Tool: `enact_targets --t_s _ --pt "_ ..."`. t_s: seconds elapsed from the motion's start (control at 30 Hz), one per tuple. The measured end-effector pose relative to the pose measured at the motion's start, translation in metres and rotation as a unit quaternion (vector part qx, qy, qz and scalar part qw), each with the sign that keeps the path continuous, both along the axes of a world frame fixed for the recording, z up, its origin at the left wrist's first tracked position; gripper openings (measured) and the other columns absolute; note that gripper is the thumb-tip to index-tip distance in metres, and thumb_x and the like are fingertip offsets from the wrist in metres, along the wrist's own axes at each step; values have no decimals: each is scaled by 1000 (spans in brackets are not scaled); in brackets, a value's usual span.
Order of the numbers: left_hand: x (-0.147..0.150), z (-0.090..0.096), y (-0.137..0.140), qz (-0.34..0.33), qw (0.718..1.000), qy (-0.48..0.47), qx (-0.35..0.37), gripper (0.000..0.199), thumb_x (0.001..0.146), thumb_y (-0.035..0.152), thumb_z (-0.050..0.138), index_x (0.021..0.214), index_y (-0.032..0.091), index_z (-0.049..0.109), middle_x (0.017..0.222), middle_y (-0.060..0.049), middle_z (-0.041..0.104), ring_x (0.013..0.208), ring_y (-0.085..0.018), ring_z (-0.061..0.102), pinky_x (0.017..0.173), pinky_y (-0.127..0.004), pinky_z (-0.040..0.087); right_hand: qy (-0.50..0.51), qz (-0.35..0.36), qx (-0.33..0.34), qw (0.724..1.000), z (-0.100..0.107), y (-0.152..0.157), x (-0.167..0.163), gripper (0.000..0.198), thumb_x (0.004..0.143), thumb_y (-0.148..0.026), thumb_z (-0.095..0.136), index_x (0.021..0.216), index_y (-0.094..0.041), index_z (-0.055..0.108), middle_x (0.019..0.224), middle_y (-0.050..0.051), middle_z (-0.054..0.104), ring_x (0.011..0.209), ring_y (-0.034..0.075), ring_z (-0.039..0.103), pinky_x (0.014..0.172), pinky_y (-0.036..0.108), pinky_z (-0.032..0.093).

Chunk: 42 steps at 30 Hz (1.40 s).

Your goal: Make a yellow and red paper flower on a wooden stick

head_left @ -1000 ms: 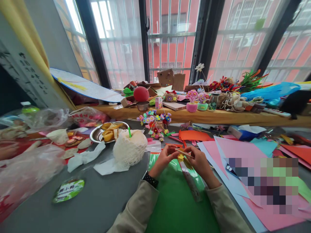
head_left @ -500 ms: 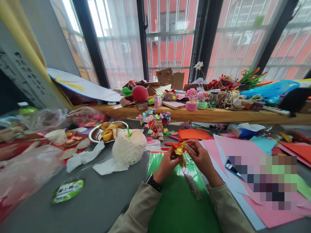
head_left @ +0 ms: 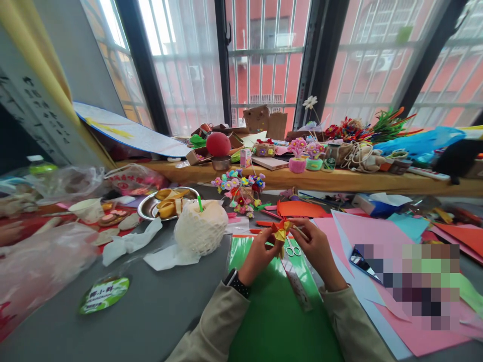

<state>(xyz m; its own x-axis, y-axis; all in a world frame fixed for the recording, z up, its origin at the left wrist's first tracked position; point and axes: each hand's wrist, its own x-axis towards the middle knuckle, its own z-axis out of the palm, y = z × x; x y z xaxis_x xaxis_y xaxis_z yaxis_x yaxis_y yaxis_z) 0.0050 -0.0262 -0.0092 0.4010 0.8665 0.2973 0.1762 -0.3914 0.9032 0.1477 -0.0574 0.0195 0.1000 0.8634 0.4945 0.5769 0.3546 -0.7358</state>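
Between my hands is a small folded paper flower [head_left: 280,233], yellow with some orange-red, held above a green mat [head_left: 290,322]. My left hand [head_left: 261,252] is closed around its left side, fingertips pinching the paper. My right hand [head_left: 312,246] is closed too, gripping a thin pale stick [head_left: 300,233] whose end meets the flower's petals. Fingers hide part of the flower's underside. Just below, the handles of a pair of scissors [head_left: 293,250] show on the mat, and a narrow printed strip, perhaps a ruler [head_left: 298,287], lies under them.
Left of the mat stands a netted white coconut [head_left: 202,226] with a green straw, beside a metal bowl [head_left: 142,211] of peels. Pink paper sheets [head_left: 370,229] and a phone [head_left: 364,264] lie right. Behind are crocheted flowers [head_left: 241,188] and a crowded window ledge [head_left: 181,173]. Another person's hand [head_left: 11,231] shows far left.
Both hands stay in nearly the same place. The flower has turned slightly, and its lower yellow part shows less below my left fingers.
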Motion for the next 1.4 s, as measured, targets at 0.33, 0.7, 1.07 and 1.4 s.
enact_targets --t_s 0.33,0.7,1.07,1.4 --pt "1 -1 0 -5 1000 6 -9 33 69 39 49 92 15 50 67 0 48 60 -10 48 52 -20 41 -20 -38 -6 999 -4 2 1 26 71 -37 49 87 -18 53 66 1 55 46 10 42 45 21 34" --pt "3 8 -1 -46 986 -125 -98 42 65 34 56 101 18 40 88 -3 51 78 -13 53 67 -23 42 -17 -12 2 1000 -8 6 -5 26 70 -32 49 91 -17 43 69 1 55 44 8 40 42 20 35" --pt "3 4 1 30 996 -82 -24 35 67 17 52 99 19 38 93 -3 51 82 -13 51 71 -24 41 -104 1 17 994 -11 8 -9 14 74 -31 46 68 -18 49 67 1 51 54 11 45 47 21 33" --pt "-7 16 2 29 998 -51 -12 18 70 28 49 81 15 47 80 -3 54 71 -12 54 65 -24 44 -115 76 42 989 -9 8 -3 8 71 -14 45 72 -18 52 69 1 52 60 11 48 52 20 35"
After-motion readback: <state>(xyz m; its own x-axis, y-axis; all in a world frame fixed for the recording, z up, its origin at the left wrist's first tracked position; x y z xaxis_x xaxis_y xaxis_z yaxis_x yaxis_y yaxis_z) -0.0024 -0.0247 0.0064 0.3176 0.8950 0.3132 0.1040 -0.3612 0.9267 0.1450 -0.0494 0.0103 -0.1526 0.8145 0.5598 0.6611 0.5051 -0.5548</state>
